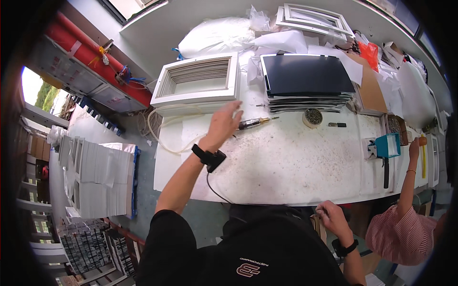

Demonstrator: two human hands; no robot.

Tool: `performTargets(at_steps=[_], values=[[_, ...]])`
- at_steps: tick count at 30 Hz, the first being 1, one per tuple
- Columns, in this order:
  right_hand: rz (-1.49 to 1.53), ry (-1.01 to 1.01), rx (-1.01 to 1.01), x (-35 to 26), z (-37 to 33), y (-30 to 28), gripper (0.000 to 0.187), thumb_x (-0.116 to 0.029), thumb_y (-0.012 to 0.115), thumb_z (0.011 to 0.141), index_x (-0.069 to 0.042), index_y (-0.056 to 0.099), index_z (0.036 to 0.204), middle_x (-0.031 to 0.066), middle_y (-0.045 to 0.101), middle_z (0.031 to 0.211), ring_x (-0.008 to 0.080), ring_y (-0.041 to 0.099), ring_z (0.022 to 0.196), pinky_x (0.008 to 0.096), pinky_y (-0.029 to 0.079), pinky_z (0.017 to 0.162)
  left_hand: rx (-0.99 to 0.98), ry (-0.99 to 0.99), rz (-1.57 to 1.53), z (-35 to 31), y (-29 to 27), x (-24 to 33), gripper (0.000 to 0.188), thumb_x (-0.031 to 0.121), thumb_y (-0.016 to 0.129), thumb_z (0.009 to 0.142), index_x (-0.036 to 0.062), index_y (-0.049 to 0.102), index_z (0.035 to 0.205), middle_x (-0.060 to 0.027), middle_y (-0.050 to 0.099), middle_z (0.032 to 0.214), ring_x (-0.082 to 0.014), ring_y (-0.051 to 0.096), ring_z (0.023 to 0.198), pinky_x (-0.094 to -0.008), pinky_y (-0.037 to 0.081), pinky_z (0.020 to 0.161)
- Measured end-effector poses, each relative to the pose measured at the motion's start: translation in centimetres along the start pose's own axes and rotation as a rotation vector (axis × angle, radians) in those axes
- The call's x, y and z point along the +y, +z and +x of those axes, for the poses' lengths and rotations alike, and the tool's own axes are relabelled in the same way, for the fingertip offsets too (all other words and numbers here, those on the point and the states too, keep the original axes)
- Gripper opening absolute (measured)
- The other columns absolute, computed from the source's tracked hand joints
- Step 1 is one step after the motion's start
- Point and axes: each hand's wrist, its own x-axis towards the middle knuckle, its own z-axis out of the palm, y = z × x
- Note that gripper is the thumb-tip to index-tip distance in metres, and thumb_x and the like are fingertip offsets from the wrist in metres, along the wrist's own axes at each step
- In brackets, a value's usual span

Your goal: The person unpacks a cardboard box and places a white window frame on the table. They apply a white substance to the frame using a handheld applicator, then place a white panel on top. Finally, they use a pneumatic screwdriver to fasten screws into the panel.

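My left hand (223, 126) is over the table with its fingers stretched out and apart. It is between the front edge of a stack of white rectangular frames (191, 98) and a cylindrical power screwdriver (249, 124) lying on the table, and holds nothing that I can see. At the table's near edge is my right hand (332, 218), its fingers curled inward. Whatever is inside those fingers is hidden. Dark flat panels (307, 76) lie stacked beyond the screwdriver. A round tub (312, 119) of small screws stands before them, beside a short dark tool (337, 125).
A pale hose (153, 127) loops on the left. A teal holder (388, 145) with a black handle sits at the right, where a co-worker's hand (416, 141) reaches in. Plastic bags (217, 35) and more frames (315, 19) line the back. Stacked white pieces (102, 167) stand left.
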Motion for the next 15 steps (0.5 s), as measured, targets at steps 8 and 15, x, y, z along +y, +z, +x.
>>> performTargets(at_steps=[8,15], values=[[-0.038,0.035,-0.035,-0.1,2.5,-0.4,0.042,-0.009,0.074,0.092,-0.007,0.063,0.133,0.0128,0.067,0.111,0.0249,0.070,0.086,0.0370,0.056,0.079,-0.418,-0.034,0.604,6.6,-7.8,-17.4,0.054,0.029,0.073,0.090,0.0056,0.060,0.136,-0.0198,0.067,0.128,-0.0372,0.062,0.123,-0.0469,0.051,0.102],[-0.043,0.152,-0.061,2.7,-1.1,-0.3,0.039,-0.012,0.075,0.092,-0.004,0.065,0.129,0.0133,0.069,0.109,0.0255,0.069,0.085,0.0366,0.056,0.080,-0.470,0.029,0.421,8.8,-10.4,-16.9,0.046,0.028,0.069,0.097,0.0062,0.058,0.136,-0.0192,0.066,0.121,-0.0405,0.063,0.115,-0.0469,0.050,0.101]])
